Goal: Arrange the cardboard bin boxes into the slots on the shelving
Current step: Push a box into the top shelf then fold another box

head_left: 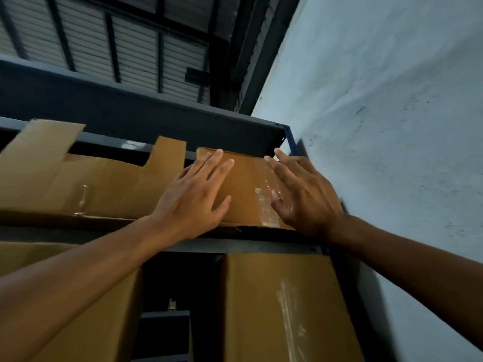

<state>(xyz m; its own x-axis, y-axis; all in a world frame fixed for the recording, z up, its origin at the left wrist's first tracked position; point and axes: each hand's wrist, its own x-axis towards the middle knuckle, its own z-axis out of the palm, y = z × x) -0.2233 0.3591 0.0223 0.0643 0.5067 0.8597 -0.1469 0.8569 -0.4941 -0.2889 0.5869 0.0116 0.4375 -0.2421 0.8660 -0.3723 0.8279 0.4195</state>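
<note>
**Upper shelf slot, far end: one bin box, both hands on it**

Item 1. Cardboard bin box (245,184). Sits in the end slot of the shelving (235,245), directly under both hands. Its brown front face is turned toward the person. A strip of clear tape (266,202) runs down the face between the two hands.

Item 2. Left hand (194,197). Flat against the left part of the box face, fingers straight and spread, thumb out to the side. It grips nothing.

Item 3. Right hand (300,197). Laid on the right edge of the same face, fingers straight and slightly fanned, thumb spread. It grips nothing.

Item 4. Neighbouring box (104,184). Just left of the left hand on the same shelf level, with a cut-out top edge and raised corners.

Item 5. Lower right box (274,304). One level down, below the right hand, taped on its face.

Item 6. Lower left box (104,322). Below the left forearm and partly hidden by it.

Item 7. Blue upright (291,142). Just beyond the right fingertips, at the end of the shelving.

Item 8. Pale wall (392,100). To the right of the right hand.

Item 9. Corrugated roof (130,43). Above and beyond both hands.
</note>
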